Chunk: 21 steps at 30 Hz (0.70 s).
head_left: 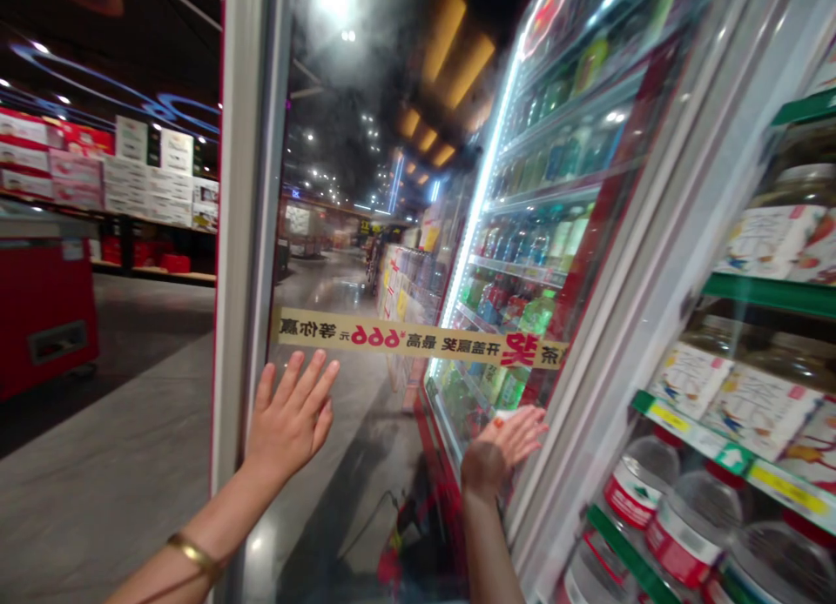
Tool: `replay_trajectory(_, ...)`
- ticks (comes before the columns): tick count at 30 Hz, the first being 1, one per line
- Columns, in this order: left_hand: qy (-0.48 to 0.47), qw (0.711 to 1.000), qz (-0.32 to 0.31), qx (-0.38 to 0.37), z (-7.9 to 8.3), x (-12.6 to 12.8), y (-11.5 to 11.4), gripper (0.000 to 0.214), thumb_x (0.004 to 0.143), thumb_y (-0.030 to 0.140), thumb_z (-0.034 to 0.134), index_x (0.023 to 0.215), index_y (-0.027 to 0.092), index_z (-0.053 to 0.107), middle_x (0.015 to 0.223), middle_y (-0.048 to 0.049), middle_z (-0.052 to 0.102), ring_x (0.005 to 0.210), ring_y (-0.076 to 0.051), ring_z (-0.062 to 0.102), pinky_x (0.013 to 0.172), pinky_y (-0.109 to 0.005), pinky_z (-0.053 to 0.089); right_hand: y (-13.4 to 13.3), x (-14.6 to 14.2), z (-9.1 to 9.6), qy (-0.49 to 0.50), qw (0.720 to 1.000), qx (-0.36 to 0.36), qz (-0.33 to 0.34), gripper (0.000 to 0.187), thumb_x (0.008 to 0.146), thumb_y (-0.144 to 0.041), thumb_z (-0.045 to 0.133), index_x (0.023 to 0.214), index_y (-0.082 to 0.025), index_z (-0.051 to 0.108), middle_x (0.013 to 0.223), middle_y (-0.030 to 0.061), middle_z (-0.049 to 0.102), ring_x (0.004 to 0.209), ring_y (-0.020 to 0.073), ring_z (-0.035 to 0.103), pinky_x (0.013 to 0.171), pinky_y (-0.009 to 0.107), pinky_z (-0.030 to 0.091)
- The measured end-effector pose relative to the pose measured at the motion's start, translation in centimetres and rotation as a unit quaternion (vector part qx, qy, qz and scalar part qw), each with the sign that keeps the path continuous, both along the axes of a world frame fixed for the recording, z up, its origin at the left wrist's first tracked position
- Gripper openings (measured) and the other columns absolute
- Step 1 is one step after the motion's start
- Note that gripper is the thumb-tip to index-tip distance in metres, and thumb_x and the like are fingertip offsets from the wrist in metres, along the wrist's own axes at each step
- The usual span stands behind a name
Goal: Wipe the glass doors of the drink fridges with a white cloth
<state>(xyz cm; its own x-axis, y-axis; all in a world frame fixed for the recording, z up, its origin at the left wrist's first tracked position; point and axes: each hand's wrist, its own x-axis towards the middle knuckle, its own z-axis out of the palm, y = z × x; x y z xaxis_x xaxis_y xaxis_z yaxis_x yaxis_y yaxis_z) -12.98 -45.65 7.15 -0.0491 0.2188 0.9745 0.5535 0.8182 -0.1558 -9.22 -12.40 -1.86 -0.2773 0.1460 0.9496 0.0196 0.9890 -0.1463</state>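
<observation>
We have our left hand spread wide at seven o'clock and our right hand, fingers extended, at five, both by the door at twelve, with bottles at four.

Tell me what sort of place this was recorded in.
Most likely a supermarket or similar shop: big water bottles and labelled jars line shelves fitted with yellow price tags, and stacked boxes stand across the floor.

Green-edged shelves hold labelled jars; red-capped bottles below.
</observation>
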Motion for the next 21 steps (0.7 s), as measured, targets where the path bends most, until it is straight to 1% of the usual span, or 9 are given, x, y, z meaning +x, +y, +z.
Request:
replay_trajectory(4, 0.009, 1.0, -0.01, 0.007, -0.2, -0.2, 0.0, 0.078, 0.102, 0.031, 0.061, 0.174, 0.031, 0.029, 0.177, 0.0005, 0.034, 0.172, -0.018, 0.016, 0.144, -0.046, 0.005, -1.9, 0.7, 3.3, -0.022, 0.99, 0.12, 0.066, 0.07, 0.103, -0.047, 0.051, 0.167, -0.02, 0.047, 0.167, 0.0184, 0.054, 0.154, 0.0388, 0.051, 0.128, 0.065, 0.043)
replay_trajectory(6, 0.012, 1.0, -0.013, 0.012, -0.4, -0.4, 0.1, 0.076, 0.103, 0.031, 0.059, 0.174, 0.03, 0.031, 0.176, -0.0008, 0.036, 0.172, -0.018, 0.017, 0.144, -0.046, 0.005, -0.6, 2.0, 5.1, -0.021, 0.984, 0.158, 0.083, 0.073, 0.101, -0.054, 0.053, 0.169, -0.028, 0.044, 0.168, 0.0107, 0.055, 0.155, 0.0334, 0.051, 0.129, 0.057, 0.045)
replay_trajectory(8, 0.011, 1.0, -0.016, 0.012, -0.5, -0.6, 0.2, 0.073, 0.105, 0.033, 0.057, 0.173, 0.029, 0.032, 0.175, -0.0011, 0.038, 0.172, -0.018, 0.017, 0.144, -0.047, 0.005, 2.1, 2.6, 8.6, 0.019, 0.99, 0.132, 0.054, 0.078, 0.106, -0.048, 0.041, 0.177, -0.022, 0.021, 0.179, 0.0158, 0.036, 0.166, 0.0386, 0.032, 0.132, 0.07, 0.033)
replay_trajectory(10, 0.014, 1.0, -0.018, 0.01, -0.6, -0.7, 0.2, 0.071, 0.106, 0.033, 0.056, 0.173, 0.029, 0.033, 0.175, -0.0005, 0.038, 0.172, -0.018, 0.017, 0.144, -0.047, 0.006, 4.2, 2.1, 13.0, 0.074, 0.995, 0.068, 0.009, 0.08, 0.108, -0.037, 0.025, 0.176, -0.01, -0.009, 0.184, 0.0243, 0.002, 0.172, 0.0464, 0.0, 0.127, 0.089, 0.015)
replay_trajectory(12, 0.018, 1.0, -0.018, 0.014, -0.6, -0.7, 0.2, 0.07, 0.107, 0.034, 0.054, 0.173, 0.03, 0.032, 0.175, 0.0003, 0.037, 0.172, -0.018, 0.017, 0.144, -0.047, 0.006, 3.8, 1.0, 16.5, 0.1, 0.994, 0.035, -0.011, 0.08, 0.109, -0.034, 0.02, 0.172, -0.006, -0.02, 0.182, 0.0252, -0.016, 0.169, 0.0469, -0.018, 0.124, 0.093, 0.006)
replay_trajectory(15, 0.019, 1.0, -0.013, 0.014, -0.6, -0.8, 0.2, 0.069, 0.108, 0.034, 0.052, 0.173, 0.03, 0.032, 0.176, 0.001, 0.037, 0.172, -0.018, 0.017, 0.144, -0.047, 0.005, -0.8, 0.1, 17.5, 0.046, 0.983, 0.166, 0.058, 0.08, 0.109, -0.044, 0.035, 0.178, -0.018, 0.005, 0.186, 0.0128, 0.011, 0.173, 0.0373, 0.006, 0.137, 0.071, 0.022)
replay_trajectory(18, 0.024, 1.0, -0.003, 0.018, -0.7, -0.9, 0.3, 0.068, 0.108, 0.035, 0.054, 0.173, 0.03, 0.033, 0.175, 0.0007, 0.04, 0.172, -0.018, 0.016, 0.144, -0.047, 0.005, -3.5, 1.1, 16.2, -0.01, 0.929, 0.341, 0.146, 0.066, 0.105, -0.063, 0.047, 0.169, -0.053, 0.034, 0.176, -0.0154, 0.041, 0.162, 0.0196, 0.042, 0.13, 0.035, 0.044)
replay_trajectory(19, 0.026, 0.999, 0.0, 0.02, -0.8, -1.0, 0.3, 0.068, 0.108, 0.037, 0.055, 0.173, 0.03, 0.034, 0.174, 0.0004, 0.041, 0.173, -0.019, 0.016, 0.144, -0.047, 0.005, -3.1, 1.5, 16.4, -0.007, 0.923, 0.353, 0.149, 0.064, 0.105, -0.065, 0.047, 0.167, -0.058, 0.035, 0.174, -0.0184, 0.042, 0.16, 0.0179, 0.045, 0.128, 0.033, 0.045)
replay_trajectory(21, 0.026, 0.999, 0.001, 0.022, -0.8, -1.1, 0.4, 0.068, 0.108, 0.04, 0.056, 0.172, 0.029, 0.035, 0.172, -0.0001, 0.044, 0.173, -0.02, 0.017, 0.144, -0.047, 0.006, -0.8, 1.8, 18.8, 0.028, 0.946, 0.301, 0.115, 0.069, 0.11, -0.056, 0.041, 0.175, -0.046, 0.021, 0.182, -0.0072, 0.031, 0.166, 0.0252, 0.036, 0.134, 0.049, 0.039)
